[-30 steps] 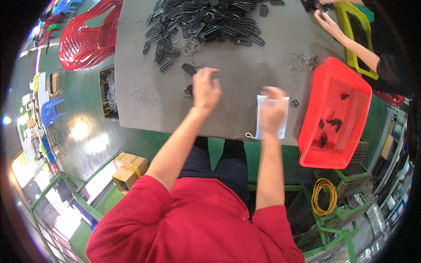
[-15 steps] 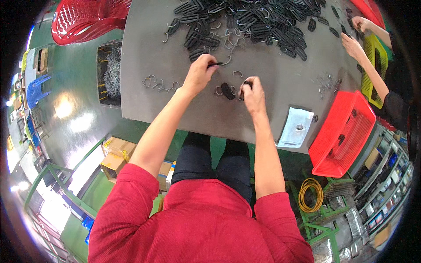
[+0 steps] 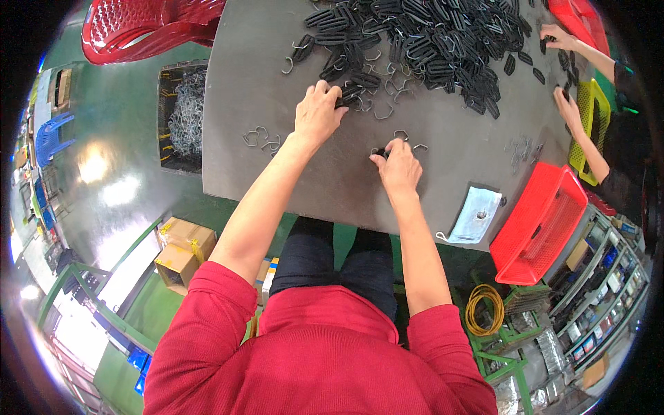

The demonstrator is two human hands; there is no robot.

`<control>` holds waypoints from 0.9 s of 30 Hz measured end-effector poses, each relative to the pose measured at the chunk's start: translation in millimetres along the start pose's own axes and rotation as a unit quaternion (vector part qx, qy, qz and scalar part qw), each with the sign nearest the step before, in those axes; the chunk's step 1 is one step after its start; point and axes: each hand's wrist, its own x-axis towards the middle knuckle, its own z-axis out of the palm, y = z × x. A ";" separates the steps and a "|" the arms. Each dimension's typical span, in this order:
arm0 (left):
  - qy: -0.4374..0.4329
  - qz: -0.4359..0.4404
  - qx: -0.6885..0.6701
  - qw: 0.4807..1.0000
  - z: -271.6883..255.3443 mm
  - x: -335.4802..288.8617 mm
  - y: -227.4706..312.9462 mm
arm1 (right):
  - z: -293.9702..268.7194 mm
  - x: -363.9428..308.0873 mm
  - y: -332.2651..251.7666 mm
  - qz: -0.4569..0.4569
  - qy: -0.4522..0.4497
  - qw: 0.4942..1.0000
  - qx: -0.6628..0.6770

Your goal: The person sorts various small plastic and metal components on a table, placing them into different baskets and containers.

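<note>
My left hand [image 3: 318, 116] is at the near left edge of a heap of black ribbed oval pieces [image 3: 443, 41]. Its fingers are closed around a dark piece there, partly hidden by the hand. Lower and to the right, my right hand [image 3: 401, 167] pinches a small black oval piece [image 3: 380, 151] just over the grey table [image 3: 290, 181]. Bent metal hooks lie close by: one hook [image 3: 400, 133] beyond my right fingers, a loose group [image 3: 257, 137] left of my left wrist, and several at the heap's near edge.
A pale blue face mask [image 3: 476, 214] and a red basket [image 3: 536, 232] are at the table's right. Across the corner, another person's hands [image 3: 568, 111] handle black pieces beside a yellow-green basket [image 3: 589, 128]. A crate of metal hooks [image 3: 185, 117] stands left of the table.
My left hand has gone from holding a hook and black piece to the heap's edge. My right hand has moved slightly nearer me. The black piece between my hands no longer shows separately.
</note>
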 end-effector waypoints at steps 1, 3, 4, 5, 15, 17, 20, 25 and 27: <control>-0.023 0.002 -0.029 0.999 -2.0 0.3 -4.1 | 2.9 -2.3 2.1 -0.020 -0.016 0.999 0.021; -0.115 -0.097 -0.281 0.948 -16.7 0.5 -18.7 | 1.0 0.1 4.6 -0.042 -0.031 0.998 0.040; -0.200 -0.187 -0.506 0.818 -28.6 0.4 -27.2 | -1.8 4.1 6.9 -0.032 -0.059 0.992 0.103; -0.211 -0.182 -0.597 0.752 -39.8 0.1 -34.2 | -5.0 9.2 10.3 -0.022 -0.088 0.982 0.165; 0.098 -0.018 -0.228 0.968 -28.5 106.9 -40.9 | -29.0 155.6 -64.2 -0.110 -0.177 0.808 0.552; 0.104 0.024 -0.044 0.993 -18.5 110.0 -46.0 | -22.7 159.6 -100.7 -0.146 0.046 0.966 0.207; -0.038 0.009 -0.003 0.999 -25.6 89.9 -31.2 | -29.6 144.9 -112.5 -0.155 -0.001 0.987 0.042; -0.093 -0.058 -0.168 0.980 -60.0 52.0 -51.7 | -40.7 133.7 -87.0 -0.135 -0.071 0.988 0.034; -0.190 -0.134 -0.603 0.763 -73.7 46.3 -70.3 | -36.7 147.8 -88.7 -0.174 -0.037 0.968 0.176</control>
